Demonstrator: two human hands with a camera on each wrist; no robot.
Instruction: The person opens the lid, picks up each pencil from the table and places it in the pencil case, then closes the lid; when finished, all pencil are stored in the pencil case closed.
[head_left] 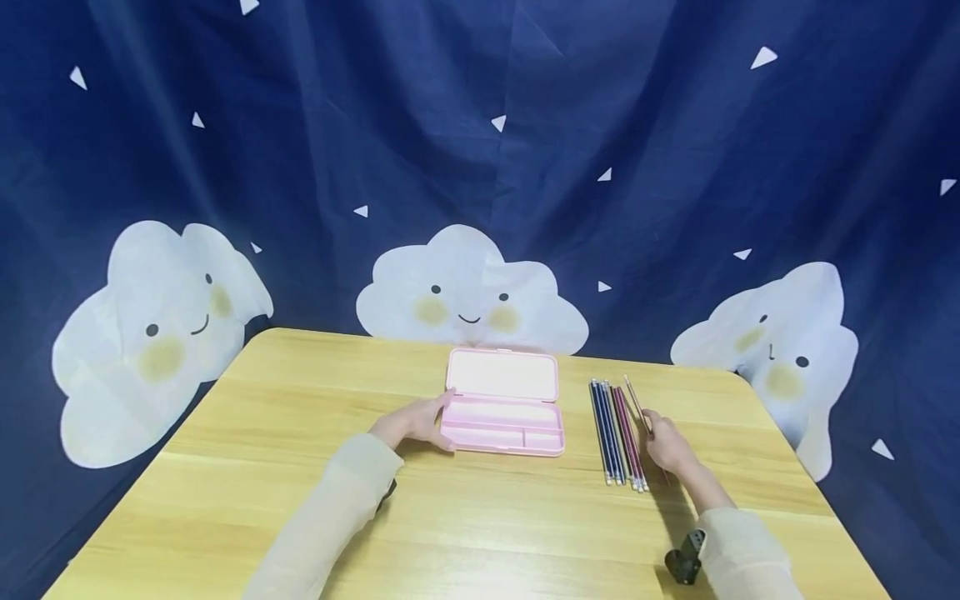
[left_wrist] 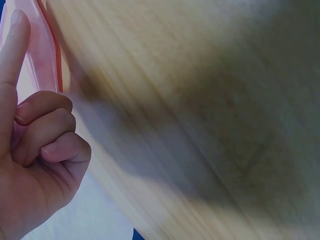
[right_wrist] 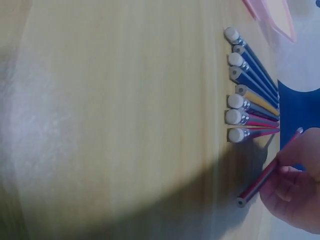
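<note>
A pink pencil case [head_left: 502, 427] lies open on the table, its lid [head_left: 502, 374] tipped back. My left hand [head_left: 422, 422] holds the case at its left end, thumb near the front corner and a finger by the hinge. In the left wrist view the other fingers [left_wrist: 47, 132] are curled beside it. Between thumb and fingers, my right hand [right_wrist: 295, 180] pinches a dark red striped pencil [right_wrist: 261, 181], tilted and raised off the table. Left of that hand lies a row of pencils [head_left: 617, 433], blue and dark red ones with white erasers, at alternating ends.
The pencil case has a long compartment at the back and two shorter ones in front. Under everything is a light wooden table [head_left: 465, 525]. Behind its far edge hangs a dark blue curtain [head_left: 420, 125] with smiling clouds. A black wrist device [head_left: 684, 560] sits at the right sleeve.
</note>
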